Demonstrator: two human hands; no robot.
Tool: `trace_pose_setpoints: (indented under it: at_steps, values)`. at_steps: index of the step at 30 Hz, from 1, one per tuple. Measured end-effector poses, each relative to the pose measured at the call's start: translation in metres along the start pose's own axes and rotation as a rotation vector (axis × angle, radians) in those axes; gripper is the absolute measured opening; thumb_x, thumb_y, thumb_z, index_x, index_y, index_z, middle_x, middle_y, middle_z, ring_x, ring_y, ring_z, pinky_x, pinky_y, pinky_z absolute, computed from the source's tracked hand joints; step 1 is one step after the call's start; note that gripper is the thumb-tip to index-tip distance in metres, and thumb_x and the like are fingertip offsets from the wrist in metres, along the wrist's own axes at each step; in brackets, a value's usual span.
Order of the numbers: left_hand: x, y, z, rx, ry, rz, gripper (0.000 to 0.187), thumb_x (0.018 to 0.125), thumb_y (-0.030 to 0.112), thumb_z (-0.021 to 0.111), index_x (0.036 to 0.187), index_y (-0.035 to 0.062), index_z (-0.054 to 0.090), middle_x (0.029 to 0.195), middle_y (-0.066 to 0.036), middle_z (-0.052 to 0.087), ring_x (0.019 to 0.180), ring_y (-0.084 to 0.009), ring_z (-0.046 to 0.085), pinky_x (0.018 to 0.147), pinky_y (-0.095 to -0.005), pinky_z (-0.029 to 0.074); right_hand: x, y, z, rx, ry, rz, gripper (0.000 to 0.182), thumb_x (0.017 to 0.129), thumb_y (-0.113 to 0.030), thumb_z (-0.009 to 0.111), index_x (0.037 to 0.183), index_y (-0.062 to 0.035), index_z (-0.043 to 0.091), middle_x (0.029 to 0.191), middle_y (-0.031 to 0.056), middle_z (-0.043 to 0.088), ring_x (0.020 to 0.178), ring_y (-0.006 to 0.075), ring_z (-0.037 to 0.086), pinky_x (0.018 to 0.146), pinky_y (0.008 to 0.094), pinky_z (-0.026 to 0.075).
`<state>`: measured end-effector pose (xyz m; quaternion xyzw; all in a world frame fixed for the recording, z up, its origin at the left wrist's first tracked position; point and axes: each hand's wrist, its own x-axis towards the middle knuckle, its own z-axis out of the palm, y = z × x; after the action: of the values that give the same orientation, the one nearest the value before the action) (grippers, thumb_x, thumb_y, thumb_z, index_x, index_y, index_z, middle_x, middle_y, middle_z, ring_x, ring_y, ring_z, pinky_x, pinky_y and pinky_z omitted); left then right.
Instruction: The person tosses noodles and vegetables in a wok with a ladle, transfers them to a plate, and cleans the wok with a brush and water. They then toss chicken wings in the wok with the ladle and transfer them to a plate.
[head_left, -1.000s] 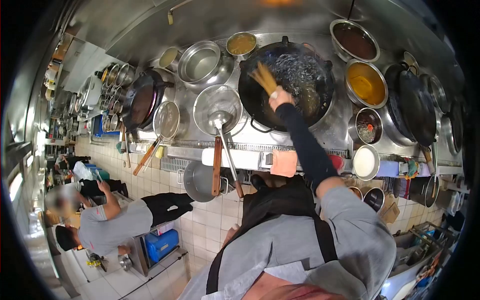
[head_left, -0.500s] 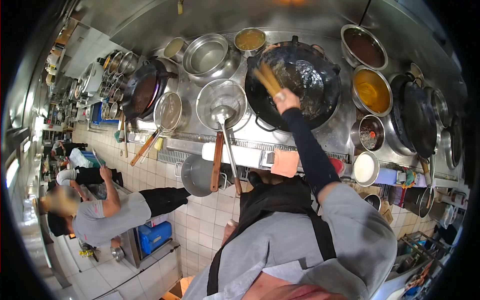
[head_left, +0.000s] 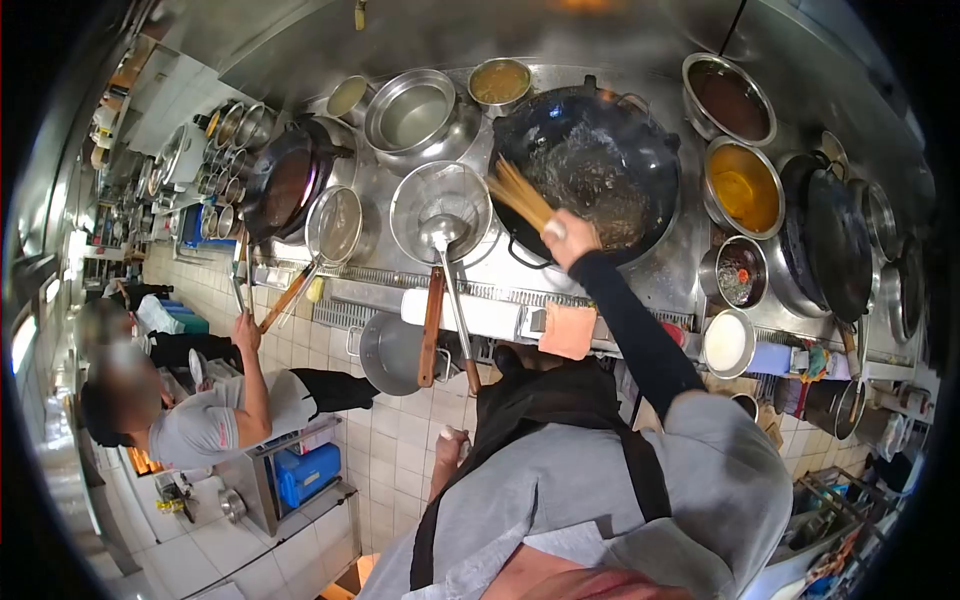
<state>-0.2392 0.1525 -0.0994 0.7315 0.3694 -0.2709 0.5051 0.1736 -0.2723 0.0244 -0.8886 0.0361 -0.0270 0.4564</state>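
My right hand is closed around a bamboo wok brush, its splayed bristles over the left rim of a large black wok. Water and some foam lie in the wok. White material covers a finger of this hand. Low at my side, beside the black apron, hangs my left hand, fingers curled, with something white at the thumb; what it holds, if anything, is hidden. Left of the wok, a ladle rests in a wire strainer, handles pointing toward me.
Steel pots and a soup pot stand behind. To the right are a bowl of yellow oil, a bowl of dark liquid and another wok. An orange cloth hangs at the counter edge. A co-worker stands left.
My right hand has swept the brush left and toward me, to the wok's rim. The water looks more spread out. My left hand shows more fully. The co-worker has leaned and shifted an arm.
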Motion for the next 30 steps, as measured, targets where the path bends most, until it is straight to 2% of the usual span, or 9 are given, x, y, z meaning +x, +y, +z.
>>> trace_pose_setpoints:
  at_steps: [4,7,13,16,19,23,26,27,30]
  values:
    - [-0.037,0.058,0.010,-0.059,0.050,-0.017,0.018,0.081,0.014,0.074,0.090,-0.0005,0.069,0.078,-0.007,0.069,0.065,-0.0196,0.065,0.058,-0.0343,0.051,0.076,0.032,-0.019,-0.213,0.133,0.082,0.033,0.081,-0.029,0.077,0.105,-0.0083,0.067,0.097,0.0244,0.072,0.096,0.0453,0.069,0.083,0.0506,0.056]
    - [-0.020,0.028,0.006,-0.076,-0.006,-0.050,0.014,0.081,0.012,0.076,0.085,0.0015,0.067,0.076,-0.006,0.068,0.062,-0.0186,0.064,0.054,-0.0350,0.049,0.102,0.020,-0.027,-0.056,0.287,0.134,0.032,0.082,-0.028,0.076,0.107,-0.0083,0.069,0.095,0.0217,0.073,0.092,0.0420,0.070,0.083,0.0462,0.056]
    - [-0.008,0.017,0.009,-0.103,0.048,-0.042,0.017,0.081,0.014,0.077,0.087,0.0022,0.067,0.075,-0.006,0.067,0.061,-0.0183,0.062,0.053,-0.0352,0.047,-0.013,-0.005,-0.022,-0.116,-0.022,-0.031,0.027,0.083,-0.028,0.072,0.102,-0.0106,0.066,0.093,0.0251,0.071,0.094,0.0461,0.068,0.084,0.0521,0.055]
    - [-0.028,0.034,0.014,-0.070,0.086,-0.062,0.019,0.081,0.015,0.077,0.089,0.0010,0.068,0.076,-0.006,0.068,0.062,-0.0187,0.062,0.054,-0.0351,0.047,0.064,0.031,-0.027,-0.238,0.098,0.037,0.028,0.084,-0.030,0.071,0.106,-0.0117,0.067,0.094,0.0256,0.072,0.093,0.0464,0.069,0.083,0.0525,0.055]
    - [-0.014,0.005,0.014,0.029,0.014,-0.007,0.023,0.081,0.018,0.077,0.092,-0.0011,0.069,0.080,-0.008,0.070,0.067,-0.0184,0.063,0.057,-0.0359,0.049,0.104,0.032,-0.012,-0.018,0.388,0.138,0.034,0.085,-0.030,0.073,0.113,-0.0110,0.068,0.095,0.0238,0.073,0.094,0.0443,0.069,0.082,0.0501,0.055]
    - [-0.014,0.011,0.013,0.048,0.088,-0.007,0.018,0.082,0.016,0.075,0.085,0.0004,0.067,0.079,-0.008,0.069,0.067,-0.0182,0.064,0.058,-0.0358,0.050,0.021,0.025,0.001,-0.140,0.101,-0.022,0.036,0.085,-0.032,0.072,0.115,-0.0110,0.068,0.094,0.0252,0.072,0.093,0.0451,0.069,0.083,0.0521,0.055]
    - [0.003,0.005,0.009,-0.109,0.060,-0.064,0.017,0.081,0.015,0.076,0.082,0.0021,0.065,0.076,-0.007,0.067,0.065,-0.0180,0.063,0.057,-0.0358,0.050,-0.048,0.006,-0.053,-0.350,-0.164,0.000,0.033,0.087,-0.030,0.067,0.114,-0.0113,0.068,0.093,0.0249,0.072,0.090,0.0454,0.069,0.082,0.0536,0.055]
    - [0.016,-0.017,0.008,-0.022,0.046,0.143,0.018,0.080,0.015,0.077,0.080,0.0033,0.064,0.074,-0.006,0.065,0.063,-0.0179,0.063,0.056,-0.0359,0.050,-0.036,0.023,-0.067,-0.533,-0.192,0.029,0.031,0.088,-0.029,0.065,0.112,-0.0107,0.069,0.093,0.0244,0.072,0.089,0.0451,0.069,0.082,0.0538,0.055]
    - [0.009,-0.003,0.008,-0.216,0.054,-0.053,0.017,0.080,0.014,0.076,0.080,0.0036,0.063,0.073,-0.006,0.065,0.063,-0.0181,0.063,0.055,-0.0358,0.049,0.030,0.022,-0.099,-0.653,-0.042,0.025,0.028,0.090,-0.028,0.060,0.106,-0.0086,0.072,0.092,0.0224,0.074,0.089,0.0423,0.071,0.082,0.0535,0.057]
